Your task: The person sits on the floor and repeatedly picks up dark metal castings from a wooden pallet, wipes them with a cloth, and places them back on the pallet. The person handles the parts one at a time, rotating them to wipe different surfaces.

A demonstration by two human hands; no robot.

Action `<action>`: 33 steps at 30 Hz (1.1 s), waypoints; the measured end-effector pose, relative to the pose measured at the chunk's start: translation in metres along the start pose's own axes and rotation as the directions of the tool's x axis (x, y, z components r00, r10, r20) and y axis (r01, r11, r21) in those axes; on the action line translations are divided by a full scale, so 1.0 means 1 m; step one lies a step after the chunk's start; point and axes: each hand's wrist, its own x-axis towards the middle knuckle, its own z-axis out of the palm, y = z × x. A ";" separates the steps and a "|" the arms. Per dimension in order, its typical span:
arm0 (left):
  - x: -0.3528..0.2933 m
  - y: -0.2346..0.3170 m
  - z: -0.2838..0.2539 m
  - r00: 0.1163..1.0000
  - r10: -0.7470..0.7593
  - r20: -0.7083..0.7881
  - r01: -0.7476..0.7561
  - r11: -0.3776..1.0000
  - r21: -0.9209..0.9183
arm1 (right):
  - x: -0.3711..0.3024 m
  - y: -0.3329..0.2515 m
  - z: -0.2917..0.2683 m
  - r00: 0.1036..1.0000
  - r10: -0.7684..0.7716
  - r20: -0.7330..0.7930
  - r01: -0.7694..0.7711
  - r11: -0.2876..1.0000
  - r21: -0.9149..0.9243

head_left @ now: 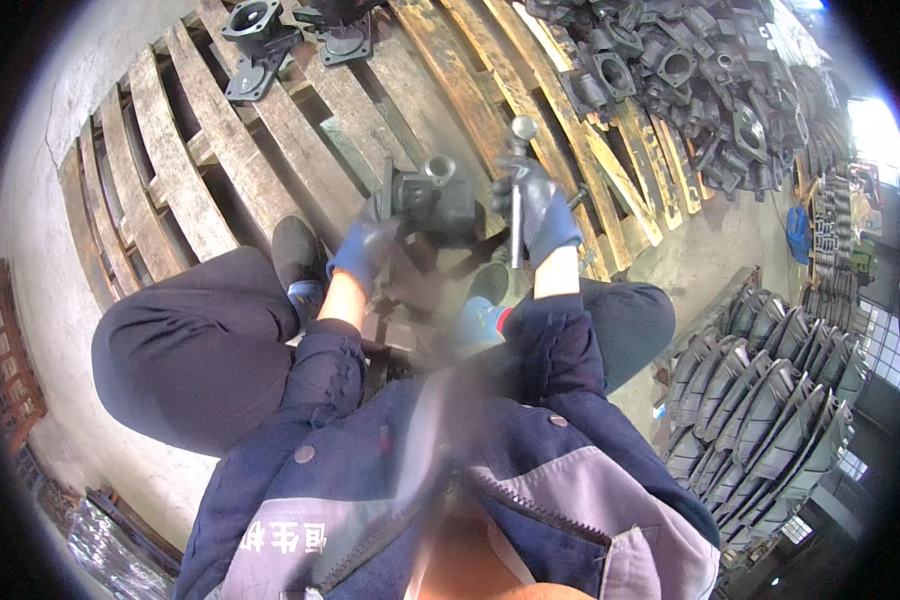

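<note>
right hand [542, 208] squeezes shiny bar [517, 232], pointing ahead | black part [445, 207] left of it | left hand [367, 242] nearer, pinching its edge

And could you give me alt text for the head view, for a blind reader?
A gloved left hand touches a dark metal casting, while the gloved right hand grips a metal tool with a rounded silvery end. Ahead are wooden pallets; dark castings are heaped at upper right, and dark curved parts are stacked at lower right.
</note>
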 end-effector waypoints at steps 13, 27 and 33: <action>0.033 -0.034 -0.014 0.975 0.212 0.064 -0.221 0.924 0.312 | -0.063 0.020 0.051 0.993 -0.109 -0.035 0.092 0.939 -0.331; 0.073 -0.093 -0.019 0.893 0.423 0.157 -0.448 0.798 0.402 | -0.064 -0.002 0.053 0.998 -0.047 -0.037 0.039 0.980 -0.194; 0.040 -0.048 -0.010 0.987 0.156 0.047 -0.163 0.950 0.265 | -0.052 0.009 0.043 0.999 0.028 -0.047 -0.040 0.956 -0.290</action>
